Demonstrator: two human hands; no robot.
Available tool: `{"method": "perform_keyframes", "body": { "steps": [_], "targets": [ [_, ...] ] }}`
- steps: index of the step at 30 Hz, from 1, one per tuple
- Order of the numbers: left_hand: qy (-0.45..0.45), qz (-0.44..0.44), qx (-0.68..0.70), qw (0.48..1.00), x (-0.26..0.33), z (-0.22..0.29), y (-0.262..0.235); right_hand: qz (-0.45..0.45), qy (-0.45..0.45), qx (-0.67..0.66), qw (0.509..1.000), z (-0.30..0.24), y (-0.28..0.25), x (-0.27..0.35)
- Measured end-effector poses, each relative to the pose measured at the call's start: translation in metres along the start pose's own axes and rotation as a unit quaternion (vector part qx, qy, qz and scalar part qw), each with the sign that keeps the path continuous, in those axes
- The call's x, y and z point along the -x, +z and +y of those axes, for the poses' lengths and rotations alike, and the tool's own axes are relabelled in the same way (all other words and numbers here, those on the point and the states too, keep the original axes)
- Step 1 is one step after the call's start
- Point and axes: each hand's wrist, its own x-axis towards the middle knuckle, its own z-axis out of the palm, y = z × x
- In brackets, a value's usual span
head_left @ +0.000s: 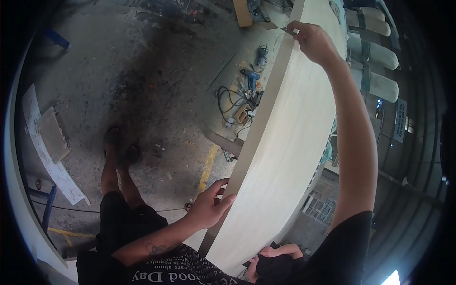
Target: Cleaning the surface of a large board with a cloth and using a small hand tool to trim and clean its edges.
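Note:
A large pale wooden panel (pixel 289 133) stands on edge and runs from the lower middle up to the top right. My left hand (pixel 211 205) grips its near edge low down, thumb on the pale face. My right hand (pixel 311 40) reaches far up along the same edge and pinches a thin dark tool (pixel 287 31) against it. My legs and feet (pixel 118 152) stand on the concrete floor to the left of the panel.
Power tools and tangled cords (pixel 242 92) lie on the floor beside the panel. A board and pale sheet (pixel 50 137) sit at the left. Pale cylinders (pixel 375 52) are stacked at the top right. Another person (pixel 273 259) crouches at the panel's lower end.

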Motion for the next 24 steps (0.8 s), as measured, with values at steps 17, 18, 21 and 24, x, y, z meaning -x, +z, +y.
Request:
{"method": "perform_keyframes", "body": {
  "steps": [17,18,21,24],
  "targets": [
    [0.038,0.0,-0.075,0.996,-0.003,0.0,-0.007,-0.034,-0.04,-0.026,0.998,-0.022,-0.007,0.021],
    [0.035,0.0,-0.074,0.997,-0.005,-0.001,-0.007,-0.037,-0.033,-0.03,0.998,-0.025,-0.008,0.025],
    [0.027,-0.006,-0.066,0.997,-0.005,0.004,-0.007,-0.054,-0.025,-0.029,0.998,-0.039,-0.013,0.038],
    [0.028,-0.009,-0.064,0.998,-0.005,0.002,-0.008,-0.057,-0.028,-0.043,0.997,-0.052,-0.011,0.053]
  ]
}}
